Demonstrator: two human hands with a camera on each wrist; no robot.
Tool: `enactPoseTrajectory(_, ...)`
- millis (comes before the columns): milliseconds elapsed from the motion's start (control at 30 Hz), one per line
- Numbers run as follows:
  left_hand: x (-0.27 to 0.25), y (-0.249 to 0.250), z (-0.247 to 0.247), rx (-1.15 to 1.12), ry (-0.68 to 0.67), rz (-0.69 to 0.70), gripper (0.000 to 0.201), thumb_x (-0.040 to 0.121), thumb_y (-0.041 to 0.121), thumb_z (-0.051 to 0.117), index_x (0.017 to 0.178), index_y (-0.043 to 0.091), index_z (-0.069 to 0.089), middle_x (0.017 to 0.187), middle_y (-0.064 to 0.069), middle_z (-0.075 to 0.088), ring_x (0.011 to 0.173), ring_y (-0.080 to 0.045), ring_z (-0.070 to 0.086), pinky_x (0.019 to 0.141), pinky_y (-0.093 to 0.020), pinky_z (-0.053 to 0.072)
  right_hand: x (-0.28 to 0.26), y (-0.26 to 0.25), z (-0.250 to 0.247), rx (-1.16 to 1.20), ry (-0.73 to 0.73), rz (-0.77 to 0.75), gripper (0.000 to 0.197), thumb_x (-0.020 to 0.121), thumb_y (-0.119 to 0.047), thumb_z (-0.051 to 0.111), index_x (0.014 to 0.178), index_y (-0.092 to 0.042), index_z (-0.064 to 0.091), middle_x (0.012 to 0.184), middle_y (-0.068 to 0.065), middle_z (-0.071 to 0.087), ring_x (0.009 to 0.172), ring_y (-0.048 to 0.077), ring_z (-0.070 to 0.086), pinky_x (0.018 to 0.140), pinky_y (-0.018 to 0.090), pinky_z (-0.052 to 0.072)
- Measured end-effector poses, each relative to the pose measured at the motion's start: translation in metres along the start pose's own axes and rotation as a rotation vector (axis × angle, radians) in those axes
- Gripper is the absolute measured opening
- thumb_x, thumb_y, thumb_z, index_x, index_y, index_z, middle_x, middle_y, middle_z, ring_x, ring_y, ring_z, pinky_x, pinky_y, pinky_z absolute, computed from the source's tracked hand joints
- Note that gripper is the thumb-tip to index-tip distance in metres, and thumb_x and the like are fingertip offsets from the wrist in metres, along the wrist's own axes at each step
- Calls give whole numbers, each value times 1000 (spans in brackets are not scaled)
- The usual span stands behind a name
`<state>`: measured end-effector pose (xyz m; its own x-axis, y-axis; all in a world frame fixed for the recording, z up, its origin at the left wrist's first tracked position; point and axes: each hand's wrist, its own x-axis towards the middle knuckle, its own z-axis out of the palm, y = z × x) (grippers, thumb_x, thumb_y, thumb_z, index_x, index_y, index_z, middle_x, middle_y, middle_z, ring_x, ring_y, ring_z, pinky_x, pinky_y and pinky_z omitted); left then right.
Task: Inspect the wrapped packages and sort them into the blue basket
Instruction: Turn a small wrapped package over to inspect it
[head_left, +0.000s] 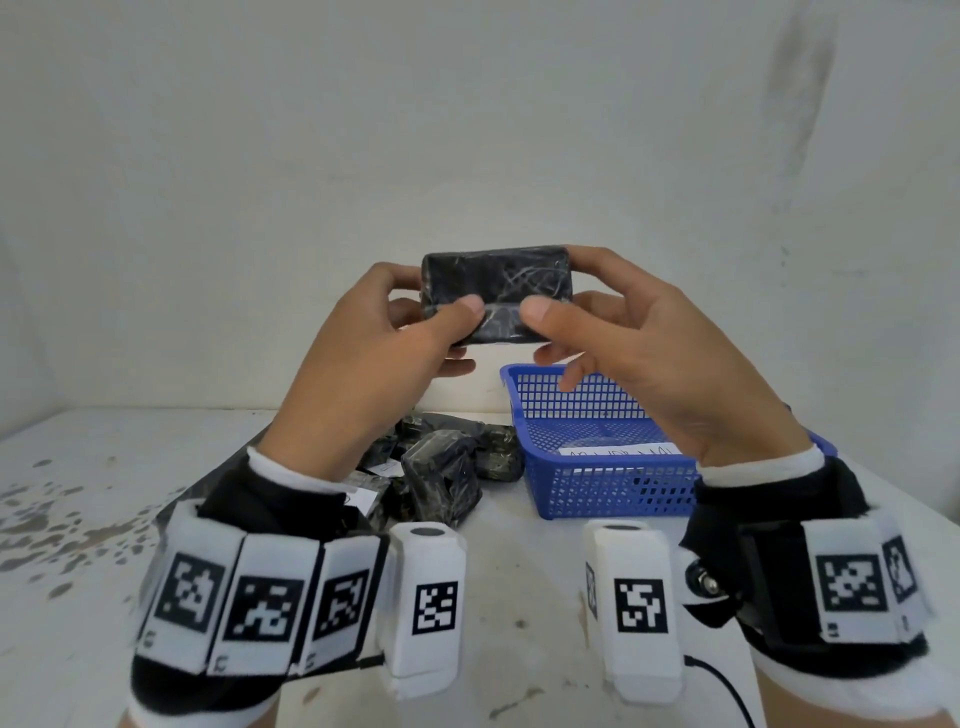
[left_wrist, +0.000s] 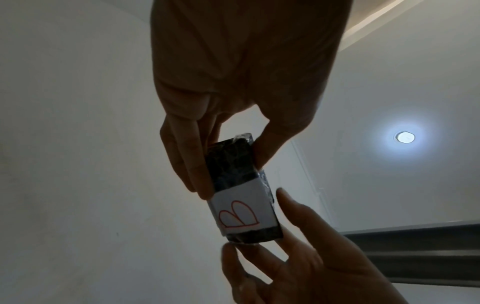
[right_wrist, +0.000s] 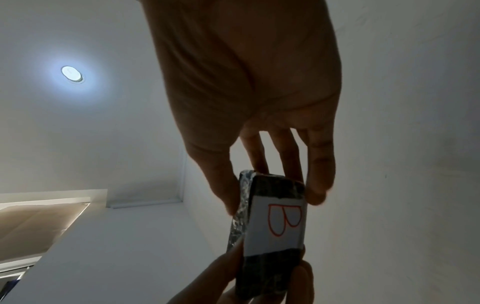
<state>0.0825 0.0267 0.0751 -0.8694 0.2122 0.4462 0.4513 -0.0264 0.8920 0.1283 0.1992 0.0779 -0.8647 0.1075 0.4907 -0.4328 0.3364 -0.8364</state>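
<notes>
Both hands hold one black wrapped package (head_left: 497, 291) up in the air above the table. My left hand (head_left: 415, 317) pinches its left end between thumb and fingers, and my right hand (head_left: 561, 317) pinches the right end. On the package's underside (left_wrist: 239, 197) is a white label with a red letter B (right_wrist: 284, 221). The blue mesh basket (head_left: 613, 488) stands on the table below my right hand, with a white paper slip inside. A pile of several more black wrapped packages (head_left: 447, 467) lies just left of the basket.
The white table (head_left: 78, 519) has dark stains at the left. A pale wall rises close behind the basket. Marker-tagged bands and white wrist cameras sit on both wrists, and a black cable (head_left: 727, 691) trails from the right one. A ceiling lamp (left_wrist: 404, 137) glows overhead.
</notes>
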Motion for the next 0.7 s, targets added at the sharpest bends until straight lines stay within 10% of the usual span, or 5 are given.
enactPoseTrajectory(333, 0, -2, -1, 73, -49, 20, 32, 87, 34, 66, 113, 16, 60, 98, -5, 73, 82, -17, 74, 91, -42, 55, -2, -1, 2, -21, 38, -9, 35, 82, -31, 78, 115, -24, 67, 74, 0, 70, 51, 8, 57, 56, 23, 49)
enactPoseTrajectory(700, -2, 1, -6, 162, -54, 100, 15, 90, 41, 60, 98, 30, 65, 73, 5, 73, 66, -10, 65, 70, -30, 58, -4, -4, -1, -45, 65, -14, 30, 81, -46, 69, 105, -29, 74, 63, -4, 68, 50, 11, 52, 45, 20, 40)
